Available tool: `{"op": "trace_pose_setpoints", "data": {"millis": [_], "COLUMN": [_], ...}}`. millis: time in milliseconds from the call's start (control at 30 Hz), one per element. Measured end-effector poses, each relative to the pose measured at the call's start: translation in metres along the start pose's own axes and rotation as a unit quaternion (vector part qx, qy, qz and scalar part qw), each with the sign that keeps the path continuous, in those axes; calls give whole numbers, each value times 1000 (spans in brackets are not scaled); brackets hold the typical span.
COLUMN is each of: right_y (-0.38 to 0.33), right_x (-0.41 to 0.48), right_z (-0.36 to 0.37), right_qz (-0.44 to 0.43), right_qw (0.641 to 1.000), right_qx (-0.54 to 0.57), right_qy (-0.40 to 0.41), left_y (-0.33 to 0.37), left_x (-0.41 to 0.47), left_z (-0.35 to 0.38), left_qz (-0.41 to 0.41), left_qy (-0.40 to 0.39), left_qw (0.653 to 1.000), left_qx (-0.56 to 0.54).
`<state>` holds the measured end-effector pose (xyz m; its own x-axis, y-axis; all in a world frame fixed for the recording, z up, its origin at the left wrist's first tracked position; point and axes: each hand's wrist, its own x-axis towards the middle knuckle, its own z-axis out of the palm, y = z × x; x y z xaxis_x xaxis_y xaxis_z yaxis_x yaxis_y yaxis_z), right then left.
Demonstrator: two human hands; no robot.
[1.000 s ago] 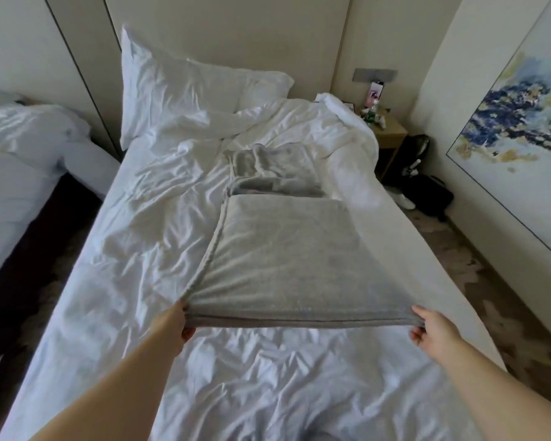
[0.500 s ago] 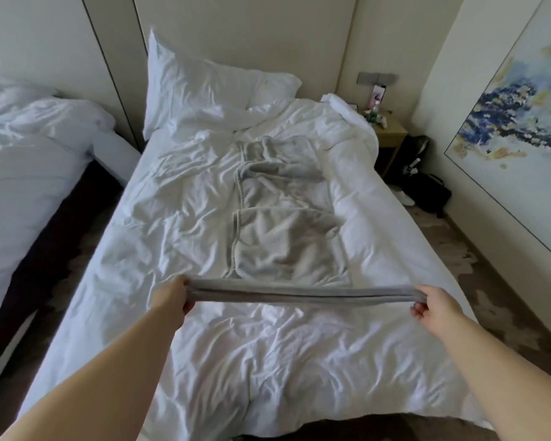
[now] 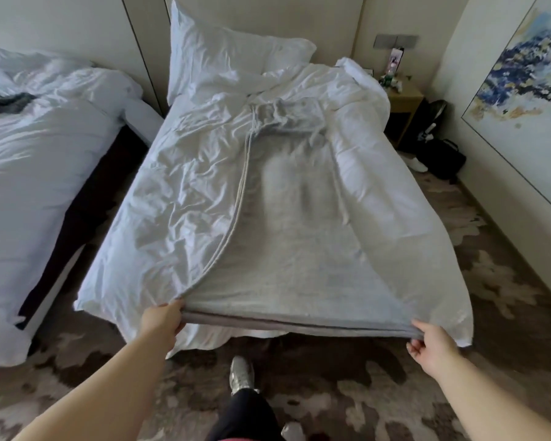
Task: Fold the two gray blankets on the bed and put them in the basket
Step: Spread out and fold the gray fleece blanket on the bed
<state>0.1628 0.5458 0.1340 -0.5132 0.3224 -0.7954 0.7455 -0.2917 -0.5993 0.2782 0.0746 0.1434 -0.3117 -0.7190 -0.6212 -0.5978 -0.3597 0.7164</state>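
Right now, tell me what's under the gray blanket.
The gray blanket lies on the bed's rumpled white duvet. Whether anything else lies beneath is hidden.

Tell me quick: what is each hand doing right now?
Left hand: closed on the gray blanket's near left corner.
Right hand: closed on its near right corner.
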Motion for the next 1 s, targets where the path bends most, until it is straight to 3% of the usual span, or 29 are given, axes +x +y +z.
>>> {"op": "trace_pose_setpoints", "data": {"millis": [133,400,733,1000], "right_y": [36,57,108,115], "right_x": [-14,-42,-76,-88], "right_z": [-29,-64,-115,-126], "right_qz": [10,-27,-28,-24], "right_qw": [1000,1000,998,999], "right_qx": [-5,-3,-51,-30], "right_qy": [1,-11,25,34], "left_y": [-32,-53,-122,-139], "left_x": [-26,-61,-83,-101], "left_z": [-20,-41,-89,-105], "left_qz": [23,67,47,-1], "left_qy": [29,25,14,-18], "left_qw": [998,995,996,1000], "left_qx": [59,69,76,-23]}}
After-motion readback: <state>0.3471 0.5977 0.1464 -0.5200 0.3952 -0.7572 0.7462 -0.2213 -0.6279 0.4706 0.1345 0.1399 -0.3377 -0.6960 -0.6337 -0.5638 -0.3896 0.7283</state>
